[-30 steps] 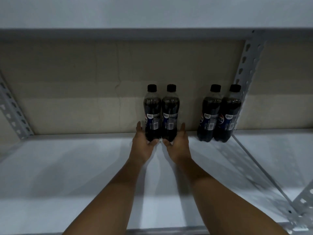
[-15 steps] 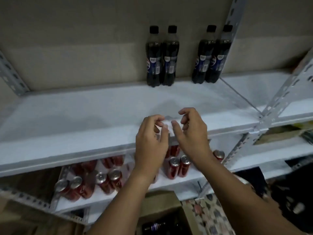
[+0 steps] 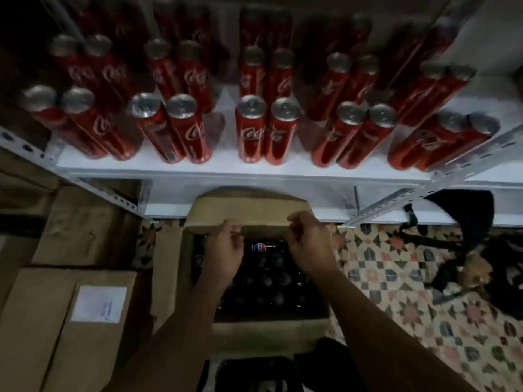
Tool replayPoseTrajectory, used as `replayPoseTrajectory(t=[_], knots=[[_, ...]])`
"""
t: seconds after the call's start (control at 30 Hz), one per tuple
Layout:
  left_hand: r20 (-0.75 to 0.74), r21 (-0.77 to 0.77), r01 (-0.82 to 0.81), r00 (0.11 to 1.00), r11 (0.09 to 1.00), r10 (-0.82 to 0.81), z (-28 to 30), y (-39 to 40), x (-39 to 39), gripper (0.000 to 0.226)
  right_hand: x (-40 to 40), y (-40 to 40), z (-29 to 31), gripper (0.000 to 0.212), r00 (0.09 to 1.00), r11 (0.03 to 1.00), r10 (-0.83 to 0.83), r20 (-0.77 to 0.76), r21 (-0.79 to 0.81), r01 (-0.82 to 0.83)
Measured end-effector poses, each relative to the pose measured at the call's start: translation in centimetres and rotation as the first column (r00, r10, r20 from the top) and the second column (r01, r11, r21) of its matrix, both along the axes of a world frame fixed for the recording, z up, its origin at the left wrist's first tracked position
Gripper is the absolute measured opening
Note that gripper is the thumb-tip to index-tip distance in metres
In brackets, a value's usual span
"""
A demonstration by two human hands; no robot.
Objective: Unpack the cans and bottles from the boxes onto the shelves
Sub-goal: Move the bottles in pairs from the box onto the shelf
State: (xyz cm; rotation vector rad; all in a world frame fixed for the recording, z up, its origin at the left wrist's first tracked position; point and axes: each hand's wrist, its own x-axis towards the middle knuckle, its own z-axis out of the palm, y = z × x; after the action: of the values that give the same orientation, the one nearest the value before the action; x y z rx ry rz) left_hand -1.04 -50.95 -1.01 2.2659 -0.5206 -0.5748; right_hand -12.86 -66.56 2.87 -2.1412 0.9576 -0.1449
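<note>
Both hands hang over an open cardboard box (image 3: 256, 332) on the patterned floor (image 3: 410, 292), packed with dark bottles (image 3: 263, 274). The left hand (image 3: 225, 254) and right hand (image 3: 310, 244) hover just above the bottles near the box's far flap (image 3: 249, 207), each grip loosely curled and holding nothing. A gap between the hands shows one labelled bottle cap (image 3: 259, 247). Red cans (image 3: 254, 128) stand in pairs close to the white shelf (image 3: 198, 169) edge above. Closed boxes (image 3: 65, 321) crowd the left side.
</note>
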Motion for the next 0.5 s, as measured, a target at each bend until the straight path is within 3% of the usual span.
replayPoseTrajectory(t=[0.1,0.23,0.33,0.5], knots=[[-0.042,0.13,-0.014,0.999,0.991,0.019,-9.7,0.9,0.1,0.023,-0.1,-0.1,-9.1,0.019,0.985,0.998,0.024,-0.172,0.058,-0.014],[0.083,0.282,-0.114,0.992,0.953,0.094,-18.2,1.3,2.2,0.031,0.3,-1.7,-18.9,0.027,0.935,0.995,0.095,-0.343,0.069,-0.076],[0.174,0.38,-0.151,0.981,0.913,0.09,-23.5,1.4,4.1,0.043,1.6,-3.4,-24.9,0.028,0.859,0.984,0.176,-0.481,0.097,-0.148],[0.198,0.552,-0.152,0.979,0.82,0.048,-28.4,0.9,5.4,0.046,4.0,-5.0,-32.8,0.036,0.701,0.953,0.302,-0.646,0.223,-0.206]])
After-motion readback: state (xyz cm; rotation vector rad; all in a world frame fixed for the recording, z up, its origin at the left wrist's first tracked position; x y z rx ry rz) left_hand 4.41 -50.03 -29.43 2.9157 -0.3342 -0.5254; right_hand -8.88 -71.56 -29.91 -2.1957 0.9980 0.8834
